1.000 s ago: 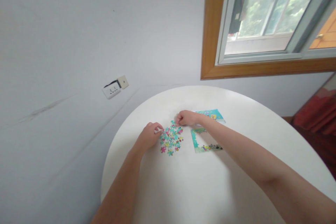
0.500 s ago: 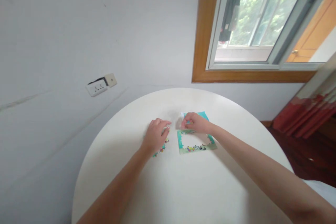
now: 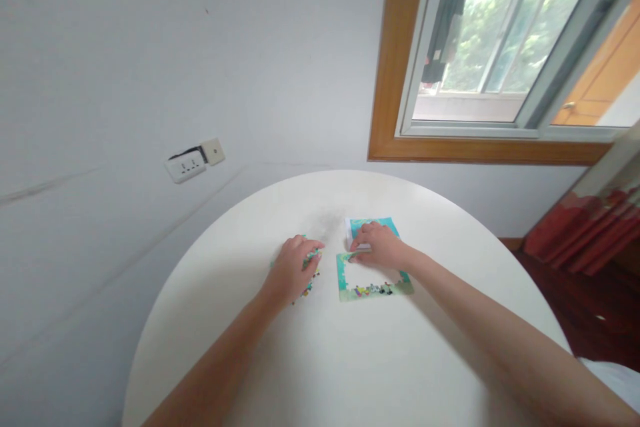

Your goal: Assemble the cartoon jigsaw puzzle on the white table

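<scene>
A flat puzzle frame [image 3: 375, 291] with a teal and green printed border lies on the table, its middle mostly bare white. My right hand [image 3: 381, 245] is at the frame's upper left inner edge, thumb and forefinger closing on a small puzzle piece there; the hand partly hides it. Left of the frame, my left hand [image 3: 293, 267] rests over a group of loose puzzle pieces [image 3: 313, 273], thumb and forefinger apart. Teal bits show between those two fingers, and the palm covers part of the group.
Behind the frame lies a teal printed sheet [image 3: 389, 223] with a white edge, partly under my right hand. The round white table [image 3: 320, 360] reaches close to the wall. A wall socket [image 3: 186, 165] is on the left, and a wood-framed window [image 3: 480, 148] on the right.
My right hand has lowered onto the frame's upper inner edge. My left hand has shifted slightly left over the loose pieces. The view has tilted a little.
</scene>
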{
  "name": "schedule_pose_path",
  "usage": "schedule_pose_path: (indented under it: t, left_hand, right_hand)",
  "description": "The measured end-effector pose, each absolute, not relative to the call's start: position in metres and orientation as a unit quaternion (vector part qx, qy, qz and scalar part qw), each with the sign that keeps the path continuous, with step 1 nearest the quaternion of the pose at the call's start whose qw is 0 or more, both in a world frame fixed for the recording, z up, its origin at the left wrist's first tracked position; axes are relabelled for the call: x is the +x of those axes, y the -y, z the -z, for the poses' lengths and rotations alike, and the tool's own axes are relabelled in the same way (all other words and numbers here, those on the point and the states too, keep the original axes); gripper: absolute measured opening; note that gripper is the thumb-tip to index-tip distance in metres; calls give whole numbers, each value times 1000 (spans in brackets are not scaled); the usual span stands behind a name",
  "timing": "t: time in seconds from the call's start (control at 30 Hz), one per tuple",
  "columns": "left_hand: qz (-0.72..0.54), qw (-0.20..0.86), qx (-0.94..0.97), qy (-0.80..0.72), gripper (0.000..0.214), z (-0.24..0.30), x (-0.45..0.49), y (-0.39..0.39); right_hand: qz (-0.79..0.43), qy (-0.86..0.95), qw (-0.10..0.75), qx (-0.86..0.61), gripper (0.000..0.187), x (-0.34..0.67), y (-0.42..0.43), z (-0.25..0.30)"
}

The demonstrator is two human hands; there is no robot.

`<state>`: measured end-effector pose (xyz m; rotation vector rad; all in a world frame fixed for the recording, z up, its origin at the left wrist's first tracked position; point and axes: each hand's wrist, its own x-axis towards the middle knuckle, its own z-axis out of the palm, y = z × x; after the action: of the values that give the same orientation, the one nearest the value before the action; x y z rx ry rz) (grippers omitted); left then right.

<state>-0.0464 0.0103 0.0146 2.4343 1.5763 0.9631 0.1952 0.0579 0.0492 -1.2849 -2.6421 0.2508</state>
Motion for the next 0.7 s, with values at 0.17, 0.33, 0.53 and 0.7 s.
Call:
schedule_pose_path:
  t: [0.17,0.33,0.53,0.7]
  left_hand:
    - [-300,47,817,-490,24,-15,-39,-4]
    - [-306,47,817,-487,23,-17,-39,-3]
    - [-304,44,816,-489,24,-16,-39,-2]
    - [-296,44,822,-485,24,-16,-34,-1]
  right_hand:
    - [-69,886,94,-450,18,189,-52,-46]
    - [-71,885,91,-451,15,189,-52,-44]
    - [-80,887,119,-439,16,190,-50,-44]
    - [-94,889,125,-431,12,195,-51,-47]
